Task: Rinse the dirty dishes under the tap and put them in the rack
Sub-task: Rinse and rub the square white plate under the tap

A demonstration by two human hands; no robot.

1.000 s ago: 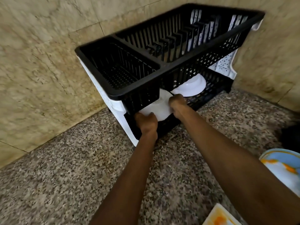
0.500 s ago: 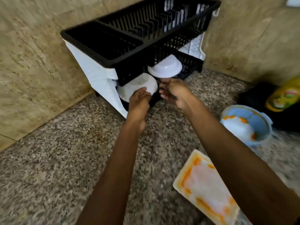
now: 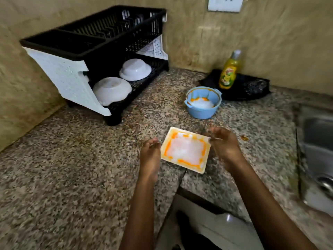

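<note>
A rectangular white plate (image 3: 186, 150) smeared with orange sauce lies on the granite counter (image 3: 72, 168). My left hand (image 3: 150, 154) is at its left edge with fingers loosely curled. The fingertips of my right hand (image 3: 223, 143) reach its upper right corner; a grip does not show on either side. Further back stands a dirty blue bowl (image 3: 203, 103) with orange streaks. The black and white two-tier rack (image 3: 72, 51) stands at the back left. On its lower tier lie two white bowls upside down, one in front (image 3: 111, 90) and one behind (image 3: 135, 69).
A steel sink (image 3: 317, 150) is sunk into the counter at the right edge. A yellow dish soap bottle (image 3: 228, 71) stands on a black tray (image 3: 248, 87) against the back wall. A wall socket (image 3: 225, 3) sits above.
Both hands let go of the front white bowl in the rack's lower tier and came back toward me, to either side of the rectangular plate. The view swung right and down.
</note>
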